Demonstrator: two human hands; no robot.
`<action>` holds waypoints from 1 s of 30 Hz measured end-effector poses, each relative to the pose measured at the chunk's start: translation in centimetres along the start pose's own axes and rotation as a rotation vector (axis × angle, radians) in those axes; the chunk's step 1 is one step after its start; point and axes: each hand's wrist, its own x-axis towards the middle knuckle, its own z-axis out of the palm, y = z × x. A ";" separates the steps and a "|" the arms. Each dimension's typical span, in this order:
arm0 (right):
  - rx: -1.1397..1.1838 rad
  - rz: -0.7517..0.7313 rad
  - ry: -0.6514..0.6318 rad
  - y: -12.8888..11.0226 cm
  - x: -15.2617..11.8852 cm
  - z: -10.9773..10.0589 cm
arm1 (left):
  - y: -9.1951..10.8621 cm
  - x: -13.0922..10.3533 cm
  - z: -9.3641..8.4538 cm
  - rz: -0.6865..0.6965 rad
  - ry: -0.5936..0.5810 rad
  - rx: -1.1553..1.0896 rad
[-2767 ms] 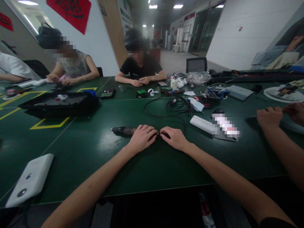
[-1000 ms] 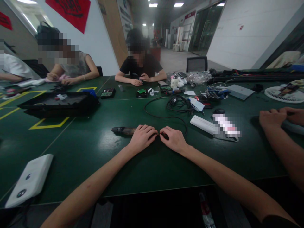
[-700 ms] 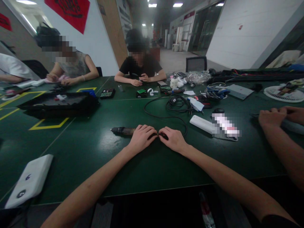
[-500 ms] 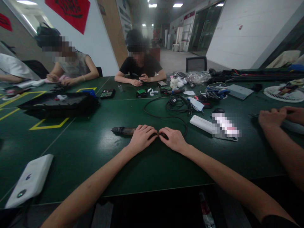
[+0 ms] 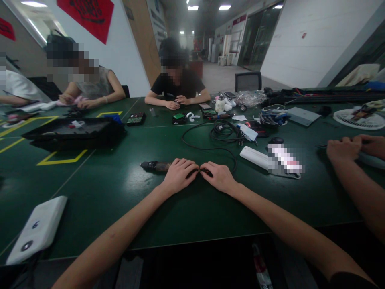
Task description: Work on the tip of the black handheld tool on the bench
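Note:
A dark electric screwdriver (image 5: 158, 165) lies on the green table with its tip pointing left. My left hand (image 5: 179, 175) is closed around its rear part, thumb and fingertips meeting at the end. Right beside it, my right hand (image 5: 219, 176) pinches the end of a black cable (image 5: 236, 157), which curves out behind the hand toward a coil (image 5: 224, 130). The fingertips of both hands almost touch where tool and cable come together. Whether the cable is joined to the tool there is hidden by the fingers.
A white power strip (image 5: 255, 157) and a phone (image 5: 285, 158) lie to the right. A black tray (image 5: 75, 134) sits at the left, a white device marked 6 (image 5: 39, 226) at the near left. A co-worker's hands (image 5: 345, 150) work at far right; other people sit opposite.

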 end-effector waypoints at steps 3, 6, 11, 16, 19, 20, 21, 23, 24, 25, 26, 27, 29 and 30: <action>0.013 0.022 -0.001 -0.1 0.0 0.0 | -0.1 0.1 0.1 -0.005 -0.003 -0.003; 0.031 0.035 -0.002 -0.1 0.1 0.0 | -0.1 0.1 0.2 -0.009 -0.001 -0.007; 0.065 0.048 0.002 -0.1 0.1 0.1 | 0.0 0.1 0.1 -0.018 0.005 -0.015; 0.082 0.051 0.007 0.0 0.1 0.1 | -0.1 0.0 0.1 0.001 -0.001 -0.019; 0.100 0.037 -0.001 0.2 0.2 0.0 | -0.3 0.0 0.2 -0.002 0.000 -0.017; 0.106 0.034 -0.003 0.2 0.2 0.0 | -0.4 0.0 0.3 -0.004 -0.001 -0.017; 0.113 0.031 -0.006 0.3 0.2 0.0 | -0.4 0.0 0.3 -0.006 -0.002 -0.018; 0.127 0.029 -0.010 0.3 0.2 -0.1 | -0.3 0.0 0.2 -0.008 -0.002 -0.018; 0.133 0.031 -0.010 0.3 0.2 -0.1 | -0.3 0.0 0.2 -0.008 -0.001 -0.017; 0.140 0.035 -0.010 0.3 0.2 -0.1 | -0.3 0.0 0.2 -0.008 0.000 -0.016; 0.147 0.039 -0.010 0.3 0.2 -0.2 | -0.2 0.0 0.1 -0.009 0.002 -0.015; 0.155 0.043 -0.007 0.3 0.2 -0.2 | -0.2 0.0 0.1 -0.009 0.005 -0.013; 0.173 0.048 0.003 0.2 0.1 -0.3 | -0.2 0.0 0.2 -0.011 0.007 -0.012; 0.182 0.047 0.008 0.2 0.1 -0.3 | -0.2 0.0 0.2 -0.011 0.007 -0.012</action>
